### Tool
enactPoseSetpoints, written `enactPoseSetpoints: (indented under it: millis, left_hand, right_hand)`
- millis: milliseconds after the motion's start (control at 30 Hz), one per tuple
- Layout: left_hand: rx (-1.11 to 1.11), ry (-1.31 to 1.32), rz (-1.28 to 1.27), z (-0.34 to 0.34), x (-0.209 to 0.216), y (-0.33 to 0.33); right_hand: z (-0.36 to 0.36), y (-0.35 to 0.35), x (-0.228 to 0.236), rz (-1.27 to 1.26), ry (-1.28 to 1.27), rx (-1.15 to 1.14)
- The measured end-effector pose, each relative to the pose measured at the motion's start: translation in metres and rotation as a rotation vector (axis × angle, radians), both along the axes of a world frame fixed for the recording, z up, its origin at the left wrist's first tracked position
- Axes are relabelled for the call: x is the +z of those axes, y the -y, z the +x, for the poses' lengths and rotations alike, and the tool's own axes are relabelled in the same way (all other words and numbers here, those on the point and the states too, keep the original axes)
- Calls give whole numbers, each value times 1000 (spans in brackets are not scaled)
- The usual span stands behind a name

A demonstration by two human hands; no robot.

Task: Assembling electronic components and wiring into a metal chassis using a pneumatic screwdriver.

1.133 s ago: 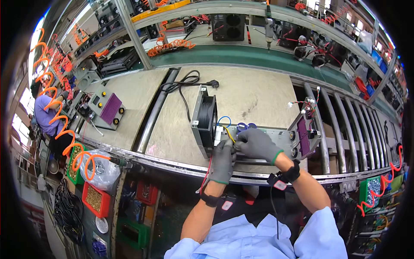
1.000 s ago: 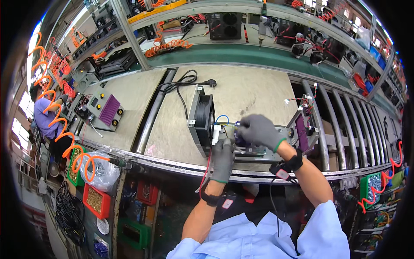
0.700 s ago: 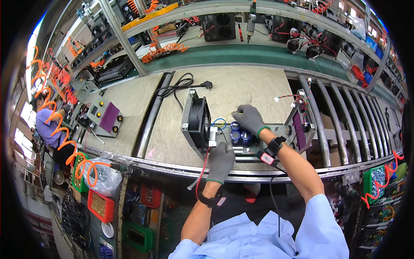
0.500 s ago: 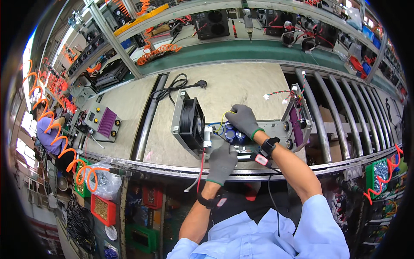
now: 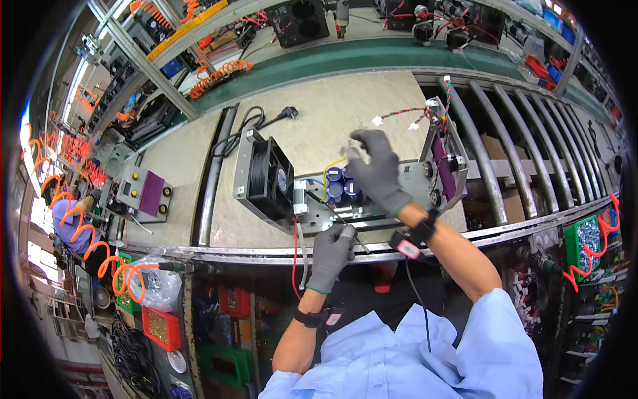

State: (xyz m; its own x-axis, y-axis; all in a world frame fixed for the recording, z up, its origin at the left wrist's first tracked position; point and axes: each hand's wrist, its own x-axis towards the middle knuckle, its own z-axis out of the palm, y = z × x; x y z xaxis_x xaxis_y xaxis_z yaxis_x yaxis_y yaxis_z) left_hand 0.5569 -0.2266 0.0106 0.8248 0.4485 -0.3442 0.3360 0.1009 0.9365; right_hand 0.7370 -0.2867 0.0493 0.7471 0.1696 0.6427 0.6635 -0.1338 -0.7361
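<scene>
My left hand, in a grey glove, is closed with its fingertips pinched on a thin dark wire at the near edge of an open metal chassis. Above the chassis, my right hand, gloved too, has thumb and forefinger apart; a pale blur lies at their tips. Beneath it stand several blue capacitors. A yellow wire curves up beside them, its end close to the right thumb. A black fan stands at the chassis's left end, and a purple panel at its right.
Metal rollers lie to the right. A black power cord rests on the board behind the fan. Another unit with a purple panel sits to the left, near a co-worker. A red bin hangs below the bench edge.
My right hand has lifted from the wiring, and its thumb and forefinger have spread. My left hand has drawn slightly toward me, off the chassis. The whole view has shifted.
</scene>
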Motion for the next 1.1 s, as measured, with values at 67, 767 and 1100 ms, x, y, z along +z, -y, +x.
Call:
enactPoseSetpoints:
  millis: [67,767,1100]
  left_hand:
    - [5,35,-83,-3,-1,0]
    - [-9,121,-196,-5,-4,-6]
    - [-17,117,-202,-6,-6,-9]
  right_hand:
    - [-23,41,3,-22,-330,245]
    - [-88,105,117,-384,-246,447]
    - [-70,85,-23,-729,-711,657]
